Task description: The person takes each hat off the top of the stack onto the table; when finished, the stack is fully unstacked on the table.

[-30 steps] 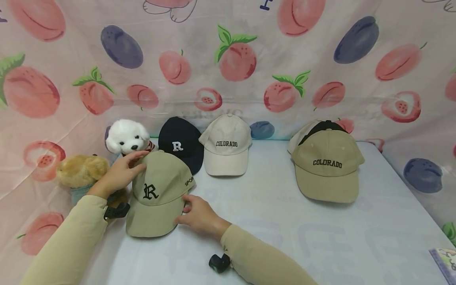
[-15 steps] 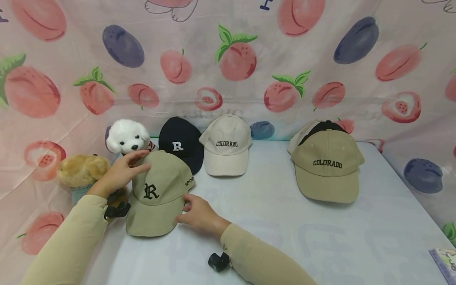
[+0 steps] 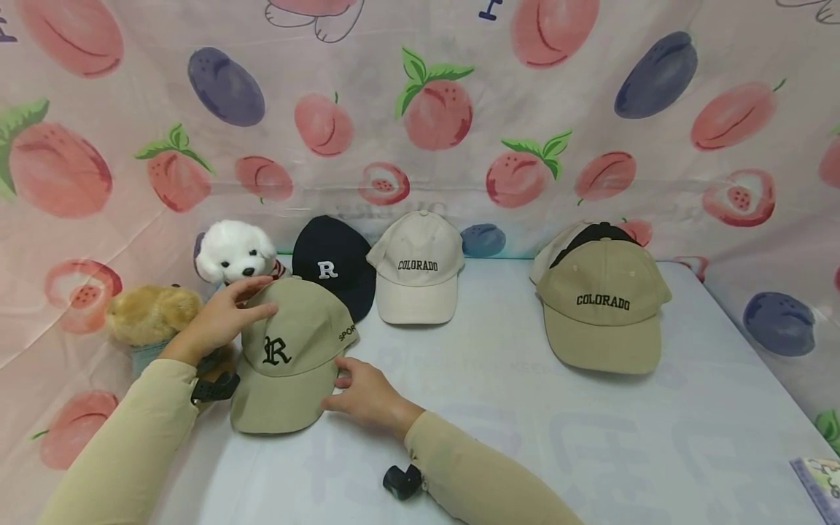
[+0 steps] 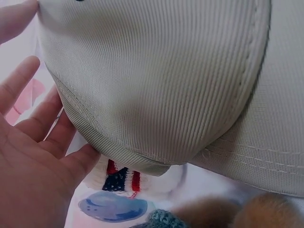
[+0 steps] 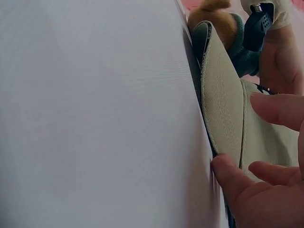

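On the left of the worktop [image 3: 499,408], a khaki R cap [image 3: 305,317] sits crown-up, navy cap [image 3: 335,248] and white plush dog [image 3: 226,248] right behind. Left hand [image 3: 219,321] is loosely spread against it, right hand [image 3: 367,397] relaxed, touching the brim side; neither grip's curled round anything.

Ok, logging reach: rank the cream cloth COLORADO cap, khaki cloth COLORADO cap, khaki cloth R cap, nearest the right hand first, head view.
1. Khaki R cap: immediately left.
2. Cream COLORADO cap: back centre.
3. Khaki COLORADO cap: right side.
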A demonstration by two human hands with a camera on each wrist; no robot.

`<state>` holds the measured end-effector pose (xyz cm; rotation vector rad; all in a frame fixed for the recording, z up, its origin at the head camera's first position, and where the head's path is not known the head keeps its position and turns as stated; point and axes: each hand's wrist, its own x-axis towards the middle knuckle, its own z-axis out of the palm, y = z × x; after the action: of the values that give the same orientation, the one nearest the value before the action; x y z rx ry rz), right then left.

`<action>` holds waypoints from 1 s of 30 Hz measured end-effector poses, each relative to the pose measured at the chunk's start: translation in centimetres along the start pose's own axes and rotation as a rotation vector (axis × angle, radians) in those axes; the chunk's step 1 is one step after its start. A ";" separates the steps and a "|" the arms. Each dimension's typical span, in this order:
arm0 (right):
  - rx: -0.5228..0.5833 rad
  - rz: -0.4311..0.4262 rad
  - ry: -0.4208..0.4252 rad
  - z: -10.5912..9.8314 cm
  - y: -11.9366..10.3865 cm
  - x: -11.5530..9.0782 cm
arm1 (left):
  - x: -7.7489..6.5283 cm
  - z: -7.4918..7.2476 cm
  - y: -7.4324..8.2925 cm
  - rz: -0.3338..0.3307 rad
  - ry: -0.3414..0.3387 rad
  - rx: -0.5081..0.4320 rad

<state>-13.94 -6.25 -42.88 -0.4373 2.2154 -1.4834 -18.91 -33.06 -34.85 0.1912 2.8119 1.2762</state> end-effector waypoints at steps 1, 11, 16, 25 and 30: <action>0.004 0.002 -0.004 0.0 0.0 0.0 | -0.1 0.0 0.1 0.000 0.001 0.002; 0.015 -0.012 -0.037 -0.3 0.0 -0.1 | -0.4 -0.1 0.8 0.051 0.043 -0.001; -0.025 -0.033 -0.052 -1.2 -0.1 -0.5 | -0.6 -0.1 2.2 0.080 0.048 0.017; -0.014 -0.057 -0.053 -3.9 0.0 -1.9 | -1.2 1.3 5.6 0.178 0.008 0.036; -0.034 -0.048 -0.046 -5.9 0.2 -3.3 | -1.5 2.9 6.2 0.229 -0.031 0.023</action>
<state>-14.20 0.12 -40.54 -0.5334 2.2113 -1.4467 -16.53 -27.05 -32.12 0.5429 2.8452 1.2679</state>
